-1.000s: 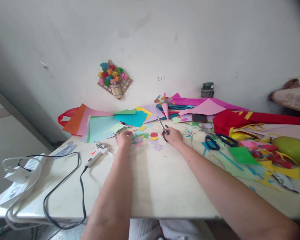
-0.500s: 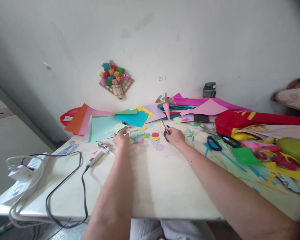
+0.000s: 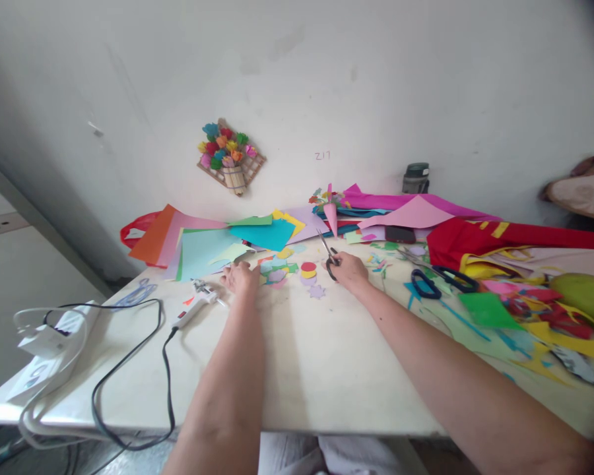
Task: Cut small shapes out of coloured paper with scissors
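My right hand (image 3: 350,270) grips a pair of small scissors (image 3: 325,243) by the dark handles, their blades pointing up and away over the table. Flat on the tabletop, with fingers spread, my left hand (image 3: 241,277) rests beside a pile of coloured paper cutouts (image 3: 277,274). No object shows in it. Between my hands lie a red paper circle (image 3: 307,266), a yellow one partly under it, and a lilac scalloped paper flower (image 3: 317,291). A pink paper cone with small paper flowers (image 3: 330,218) stands behind the scissors.
Left of my hand lies a glue gun (image 3: 195,307), its black cord running to a power strip (image 3: 49,349). Coloured sheets (image 3: 202,254) lie along the back. At right are larger scissors (image 3: 426,284), paper scraps (image 3: 492,310), a phone (image 3: 400,234) and red cloth (image 3: 475,237).
My left hand has opened out, its fingers spreading flatter and slightly right on the table. My right hand keeps the scissors in nearly the same place.
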A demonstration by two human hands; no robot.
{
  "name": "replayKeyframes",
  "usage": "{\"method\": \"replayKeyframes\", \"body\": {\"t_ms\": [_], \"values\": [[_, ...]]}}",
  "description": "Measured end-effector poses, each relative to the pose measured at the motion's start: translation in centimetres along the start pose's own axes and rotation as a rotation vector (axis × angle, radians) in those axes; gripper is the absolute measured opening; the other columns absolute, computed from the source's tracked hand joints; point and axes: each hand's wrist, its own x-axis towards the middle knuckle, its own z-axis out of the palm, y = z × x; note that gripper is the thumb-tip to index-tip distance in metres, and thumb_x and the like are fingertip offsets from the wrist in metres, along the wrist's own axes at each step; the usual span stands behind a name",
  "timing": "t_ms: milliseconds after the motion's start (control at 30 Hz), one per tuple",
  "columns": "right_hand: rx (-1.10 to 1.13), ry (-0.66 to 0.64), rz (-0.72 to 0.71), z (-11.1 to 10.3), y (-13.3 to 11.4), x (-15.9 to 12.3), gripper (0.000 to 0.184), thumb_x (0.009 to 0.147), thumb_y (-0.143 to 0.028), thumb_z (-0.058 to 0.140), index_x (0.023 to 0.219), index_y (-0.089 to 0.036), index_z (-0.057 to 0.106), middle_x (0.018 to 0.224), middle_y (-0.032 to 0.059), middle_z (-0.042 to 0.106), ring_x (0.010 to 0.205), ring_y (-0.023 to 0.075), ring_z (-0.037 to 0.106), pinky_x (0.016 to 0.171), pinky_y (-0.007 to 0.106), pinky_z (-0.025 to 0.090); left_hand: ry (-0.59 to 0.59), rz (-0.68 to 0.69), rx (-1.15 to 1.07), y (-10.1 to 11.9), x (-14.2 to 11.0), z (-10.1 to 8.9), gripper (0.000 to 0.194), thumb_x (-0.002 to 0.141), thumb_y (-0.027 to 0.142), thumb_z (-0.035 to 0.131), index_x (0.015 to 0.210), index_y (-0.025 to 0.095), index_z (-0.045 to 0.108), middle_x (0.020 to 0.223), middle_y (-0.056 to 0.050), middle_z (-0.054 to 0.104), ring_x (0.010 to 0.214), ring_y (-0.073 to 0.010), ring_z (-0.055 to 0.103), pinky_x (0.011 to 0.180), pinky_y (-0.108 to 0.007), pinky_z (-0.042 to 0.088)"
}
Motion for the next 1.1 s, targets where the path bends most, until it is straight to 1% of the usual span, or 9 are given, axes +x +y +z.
{"method": "replayKeyframes", "body": {"t_ms": [133, 333, 433, 500, 600, 700, 833, 1000, 1100], "values": [[-0.009, -0.001, 0.007, 0.0, 0.0, 0.0, 0.035, 0.071, -0.048, 0.058, 0.095, -0.024, 0.067, 0.089, 0.004, 0.069, 0.08, 0.0192, 0.064, 0.064, 0.026, 0.044, -0.03, -0.001, 0.008, 0.0, 0.2, 0.3, 0.038, 0.062, 0.052, 0.061, 0.083, 0.022, 0.067, 0.113, -0.016, 0.059, 0.115, -0.0378, 0.04, 0.091, -0.05, 0.029], [0.009, -0.015, 0.022, 0.0, 0.0, 0.0, 0.033, 0.07, -0.047, 0.058, 0.093, -0.025, 0.068, 0.087, 0.003, 0.069, 0.075, 0.0179, 0.064, 0.06, 0.024, 0.043, -0.119, -0.035, -0.075, -0.2, 0.6, 0.4, 0.027, 0.061, 0.048, 0.064, 0.069, 0.022, 0.065, 0.106, -0.015, 0.062, 0.115, -0.0392, 0.041, 0.09, -0.051, 0.029], [0.008, -0.015, 0.015, 0.0, 0.0, 0.0, 0.034, 0.07, -0.047, 0.058, 0.094, -0.025, 0.068, 0.087, 0.0029, 0.069, 0.075, 0.0176, 0.064, 0.061, 0.024, 0.043, -0.121, -0.055, -0.12, -0.3, 0.7, 0.4, 0.025, 0.06, 0.045, 0.066, 0.068, 0.022, 0.064, 0.096, -0.015, 0.065, 0.115, -0.0387, 0.043, 0.09, -0.05, 0.031], [0.013, -0.014, 0.012, 0.0, 0.1, 0.0, 0.034, 0.07, -0.047, 0.058, 0.095, -0.025, 0.067, 0.087, 0.0027, 0.069, 0.075, 0.0174, 0.064, 0.061, 0.024, 0.043, -0.082, -0.071, -0.158, -0.4, 0.6, 0.4, 0.022, 0.061, 0.043, 0.066, 0.067, 0.022, 0.063, 0.088, -0.013, 0.067, 0.113, -0.037, 0.046, 0.091, -0.049, 0.031], [0.01, -0.012, 0.014, 0.1, 0.1, 0.0, 0.034, 0.071, -0.047, 0.057, 0.095, -0.025, 0.067, 0.086, 0.0024, 0.069, 0.075, 0.0175, 0.064, 0.061, 0.024, 0.043, -0.038, -0.096, -0.238, -0.4, 0.6, 0.3, 0.017, 0.063, 0.039, 0.065, 0.069, 0.023, 0.063, 0.08, -0.009, 0.068, 0.101, -0.0319, 0.056, 0.092, -0.047, 0.031], [0.002, -0.012, 0.012, 0.0, 0.1, 0.0, 0.034, 0.071, -0.047, 0.057, 0.094, -0.025, 0.067, 0.086, 0.0025, 0.069, 0.075, 0.0178, 0.064, 0.061, 0.024, 0.043, -0.033, -0.112, -0.302, -0.3, 0.8, 0.3, 0.017, 0.064, 0.035, 0.064, 0.076, 0.023, 0.065, 0.083, -0.006, 0.069, 0.09, -0.0263, 0.061, 0.086, -0.039, 0.039], [0.006, -0.015, 0.015, 0.0, 0.0, -0.1, 0.034, 0.071, -0.047, 0.057, 0.095, -0.025, 0.067, 0.088, 0.0024, 0.069, 0.077, 0.0179, 0.065, 0.062, 0.024, 0.044, -0.041, -0.099, -0.381, -0.4, 1.2, 0.5, 0.026, 0.065, 0.033, 0.064, 0.089, 0.024, 0.067, 0.089, -0.003, 0.07, 0.087, -0.0213, 0.063, 0.078, -0.03, 0.043], [0.0, -0.013, 0.018, -0.1, -0.1, -0.1, 0.035, 0.07, -0.048, 0.057, 0.094, -0.025, 0.067, 0.089, 0.0022, 0.069, 0.078, 0.0179, 0.065, 0.062, 0.024, 0.045, -0.097, -0.073, -0.413, -0.5, 1.4, 0.6, 0.021, 0.071, 0.04, 0.058, 0.081, 0.025, 0.069, 0.083, -0.002, 0.071, 0.085, -0.0215, 0.063, 0.078, -0.031, 0.042], [0.003, -0.016, 0.017, -0.1, -0.1, -0.1, 0.034, 0.07, -0.048, 0.057, 0.094, -0.025, 0.067, 0.089, 0.0024, 0.069, 0.078, 0.018, 0.065, 0.062, 0.024, 0.044, -0.104, -0.024, -0.362, -0.4, 1.1, 0.5, 0.023, 0.073, 0.042, 0.054, 0.077, 0.024, 0.068, 0.08, -0.004, 0.071, 0.087, -0.0245, 0.062, 0.083, -0.035, 0.039]]}}
